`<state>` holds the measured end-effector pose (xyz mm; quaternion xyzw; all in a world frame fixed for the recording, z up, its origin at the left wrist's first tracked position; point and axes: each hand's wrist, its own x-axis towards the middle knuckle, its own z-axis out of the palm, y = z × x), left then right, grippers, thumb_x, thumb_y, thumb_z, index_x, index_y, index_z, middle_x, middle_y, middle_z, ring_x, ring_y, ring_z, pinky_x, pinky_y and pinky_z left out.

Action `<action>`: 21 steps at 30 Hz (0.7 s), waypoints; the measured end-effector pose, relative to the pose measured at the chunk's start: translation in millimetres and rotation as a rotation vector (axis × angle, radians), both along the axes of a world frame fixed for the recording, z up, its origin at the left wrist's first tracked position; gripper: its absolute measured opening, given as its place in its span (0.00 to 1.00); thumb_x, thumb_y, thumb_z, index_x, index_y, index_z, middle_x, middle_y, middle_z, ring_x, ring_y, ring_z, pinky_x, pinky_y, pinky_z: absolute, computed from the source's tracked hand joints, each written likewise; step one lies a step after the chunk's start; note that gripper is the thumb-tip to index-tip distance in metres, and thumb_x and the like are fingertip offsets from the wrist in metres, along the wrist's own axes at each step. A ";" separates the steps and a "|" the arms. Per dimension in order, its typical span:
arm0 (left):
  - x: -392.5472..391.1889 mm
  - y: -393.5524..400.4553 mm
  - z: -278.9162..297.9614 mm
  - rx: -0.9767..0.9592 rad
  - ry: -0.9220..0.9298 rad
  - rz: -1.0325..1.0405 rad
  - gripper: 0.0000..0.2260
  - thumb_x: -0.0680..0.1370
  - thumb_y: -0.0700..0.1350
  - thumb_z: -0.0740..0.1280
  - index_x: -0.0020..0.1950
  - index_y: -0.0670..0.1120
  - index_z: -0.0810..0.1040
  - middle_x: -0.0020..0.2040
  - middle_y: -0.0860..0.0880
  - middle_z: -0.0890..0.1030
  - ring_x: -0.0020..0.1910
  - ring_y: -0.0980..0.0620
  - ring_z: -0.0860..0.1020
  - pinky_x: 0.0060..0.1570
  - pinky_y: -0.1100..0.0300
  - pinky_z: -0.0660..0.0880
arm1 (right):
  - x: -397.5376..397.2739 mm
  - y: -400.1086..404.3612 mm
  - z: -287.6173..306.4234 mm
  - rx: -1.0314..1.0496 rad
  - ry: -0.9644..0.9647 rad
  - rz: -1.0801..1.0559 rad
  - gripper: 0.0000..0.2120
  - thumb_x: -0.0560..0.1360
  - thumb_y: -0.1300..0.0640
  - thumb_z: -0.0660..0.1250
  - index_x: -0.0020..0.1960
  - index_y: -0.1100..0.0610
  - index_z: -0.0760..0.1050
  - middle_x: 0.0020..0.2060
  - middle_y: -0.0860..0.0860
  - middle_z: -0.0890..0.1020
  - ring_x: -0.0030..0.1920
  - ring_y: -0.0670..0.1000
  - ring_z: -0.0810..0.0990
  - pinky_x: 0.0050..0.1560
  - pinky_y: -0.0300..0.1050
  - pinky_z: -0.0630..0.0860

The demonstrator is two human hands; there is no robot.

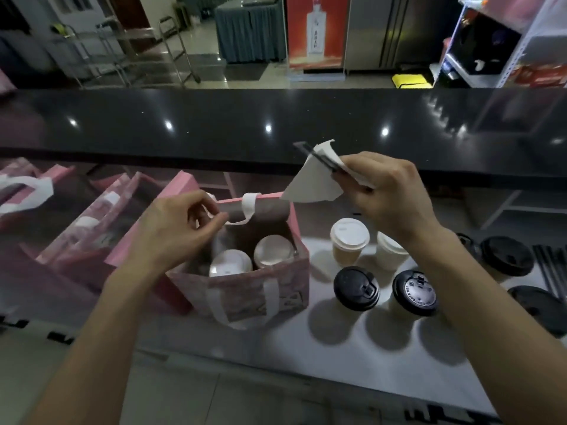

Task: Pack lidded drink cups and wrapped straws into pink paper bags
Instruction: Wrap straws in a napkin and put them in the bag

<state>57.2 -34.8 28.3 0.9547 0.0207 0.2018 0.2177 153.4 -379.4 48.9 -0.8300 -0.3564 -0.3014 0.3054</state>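
An open pink paper bag (276, 283) stands on the steel worktop with two white-lidded cups (230, 263) side by side inside it. My left hand (181, 228) pinches the bag's white handle (245, 210) at its far rim. My right hand (386, 188) is raised above and to the right of the bag, gripping dark wrapped straws (310, 154) together with a white paper napkin (313, 185). To the right of the bag stand two white-lidded cups (349, 237) and two black-lidded cups (356, 288).
More pink bags (92, 228) stand at the left, some holding cups. Loose black lids (506, 256) and a bundle of dark straws (549, 265) lie at the far right. A glossy black counter (276, 118) runs across behind the worktop.
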 end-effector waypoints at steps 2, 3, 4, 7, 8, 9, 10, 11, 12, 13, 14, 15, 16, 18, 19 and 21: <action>-10.9 28.4 -6.8 0.163 0.087 0.014 0.13 0.74 0.65 0.74 0.40 0.57 0.83 0.36 0.59 0.83 0.43 0.55 0.81 0.55 0.47 0.78 | -2.1 21.3 3.9 0.069 0.015 0.019 0.06 0.83 0.60 0.74 0.59 0.60 0.86 0.44 0.56 0.86 0.40 0.59 0.83 0.39 0.57 0.79; -14.3 37.2 -8.9 0.266 0.121 0.030 0.14 0.74 0.65 0.76 0.37 0.57 0.83 0.39 0.61 0.82 0.49 0.52 0.79 0.61 0.44 0.73 | -3.3 31.9 6.0 0.099 0.017 0.033 0.06 0.83 0.60 0.74 0.58 0.60 0.86 0.44 0.55 0.86 0.41 0.57 0.83 0.40 0.56 0.79; -16.4 42.1 -10.2 0.352 0.158 0.042 0.15 0.73 0.66 0.77 0.35 0.58 0.83 0.42 0.62 0.83 0.54 0.51 0.76 0.64 0.43 0.67 | -4.1 42.4 7.7 0.131 0.029 0.048 0.06 0.83 0.59 0.74 0.58 0.60 0.86 0.44 0.53 0.86 0.41 0.55 0.83 0.41 0.55 0.79; -17.5 48.5 -13.3 0.483 0.303 0.018 0.22 0.68 0.78 0.68 0.41 0.61 0.87 0.58 0.65 0.83 0.69 0.50 0.68 0.68 0.41 0.57 | -11.5 73.0 8.9 0.253 0.134 0.113 0.06 0.83 0.57 0.74 0.57 0.58 0.85 0.44 0.42 0.84 0.43 0.44 0.82 0.43 0.43 0.77; -16.6 50.9 -15.6 0.519 0.350 0.002 0.27 0.66 0.80 0.65 0.48 0.62 0.88 0.64 0.65 0.81 0.74 0.49 0.65 0.72 0.38 0.54 | -15.4 82.3 7.0 0.285 0.194 0.146 0.06 0.83 0.57 0.74 0.58 0.57 0.85 0.45 0.40 0.83 0.44 0.42 0.81 0.43 0.41 0.77; -15.3 53.2 -17.4 0.549 0.391 -0.016 0.32 0.64 0.81 0.64 0.57 0.63 0.87 0.69 0.64 0.79 0.79 0.48 0.61 0.76 0.35 0.49 | -19.9 91.3 4.8 0.298 0.268 0.181 0.06 0.83 0.56 0.73 0.59 0.56 0.85 0.46 0.41 0.84 0.45 0.43 0.82 0.44 0.42 0.77; -13.1 56.1 -19.1 0.569 0.413 -0.042 0.38 0.63 0.82 0.65 0.65 0.63 0.84 0.72 0.63 0.77 0.83 0.47 0.56 0.79 0.32 0.43 | -24.4 99.6 2.8 0.293 0.341 0.214 0.06 0.83 0.57 0.73 0.59 0.55 0.84 0.46 0.42 0.84 0.46 0.45 0.82 0.44 0.44 0.79; -9.8 60.2 -20.2 0.578 0.417 -0.077 0.43 0.62 0.83 0.65 0.71 0.63 0.80 0.75 0.62 0.75 0.85 0.46 0.52 0.79 0.30 0.38 | -28.5 106.9 1.2 0.269 0.402 0.243 0.05 0.83 0.57 0.74 0.59 0.54 0.84 0.46 0.43 0.85 0.46 0.45 0.83 0.44 0.45 0.79; -5.5 64.7 -21.4 0.580 0.414 -0.115 0.47 0.62 0.84 0.65 0.76 0.62 0.75 0.77 0.61 0.73 0.86 0.45 0.49 0.79 0.31 0.34 | -31.4 113.6 -0.4 0.230 0.459 0.269 0.04 0.82 0.57 0.74 0.57 0.51 0.84 0.45 0.42 0.84 0.44 0.45 0.83 0.43 0.43 0.79; -0.1 69.6 -22.5 0.580 0.416 -0.153 0.50 0.62 0.84 0.64 0.79 0.61 0.71 0.79 0.60 0.71 0.87 0.45 0.48 0.79 0.32 0.32 | -33.3 119.8 -3.0 0.176 0.521 0.289 0.06 0.82 0.58 0.75 0.54 0.47 0.83 0.42 0.40 0.83 0.42 0.43 0.82 0.42 0.41 0.78; 5.8 74.9 -23.3 0.583 0.423 -0.192 0.53 0.62 0.84 0.62 0.82 0.59 0.67 0.81 0.58 0.69 0.87 0.45 0.48 0.80 0.33 0.31 | -34.9 125.3 -5.6 0.108 0.584 0.298 0.09 0.82 0.57 0.75 0.52 0.43 0.83 0.41 0.39 0.83 0.40 0.41 0.81 0.40 0.38 0.77; 12.9 80.7 -23.7 0.592 0.431 -0.230 0.56 0.61 0.84 0.61 0.84 0.57 0.63 0.83 0.56 0.66 0.87 0.45 0.48 0.81 0.34 0.32 | -35.9 130.6 -9.1 0.026 0.647 0.289 0.09 0.82 0.56 0.75 0.52 0.41 0.84 0.40 0.37 0.83 0.40 0.40 0.81 0.40 0.35 0.75; 20.0 86.9 -23.9 0.605 0.436 -0.270 0.58 0.61 0.83 0.59 0.86 0.54 0.60 0.85 0.55 0.64 0.87 0.45 0.49 0.82 0.34 0.35 | -37.3 135.9 -11.7 -0.053 0.715 0.265 0.08 0.82 0.55 0.75 0.53 0.40 0.85 0.40 0.36 0.83 0.40 0.39 0.82 0.40 0.33 0.74; 31.6 98.7 -23.9 0.617 0.432 -0.349 0.64 0.59 0.85 0.56 0.88 0.51 0.56 0.87 0.52 0.60 0.88 0.45 0.48 0.84 0.36 0.38 | -41.3 142.5 -17.3 -0.233 0.796 0.183 0.10 0.81 0.52 0.76 0.52 0.35 0.84 0.42 0.35 0.84 0.42 0.38 0.82 0.44 0.35 0.75; 36.1 104.5 -24.1 0.621 0.419 -0.379 0.66 0.58 0.86 0.57 0.89 0.51 0.53 0.88 0.52 0.58 0.88 0.45 0.47 0.84 0.38 0.38 | -44.5 145.6 -19.7 -0.336 0.815 0.140 0.12 0.81 0.51 0.75 0.48 0.32 0.81 0.41 0.35 0.83 0.44 0.38 0.82 0.47 0.39 0.77; 41.7 112.6 -24.6 0.618 0.379 -0.449 0.67 0.59 0.86 0.61 0.89 0.51 0.50 0.88 0.52 0.56 0.88 0.44 0.46 0.85 0.40 0.37 | -51.8 150.1 -23.4 -0.526 0.865 0.032 0.10 0.81 0.50 0.74 0.50 0.32 0.81 0.45 0.37 0.85 0.49 0.42 0.83 0.53 0.47 0.79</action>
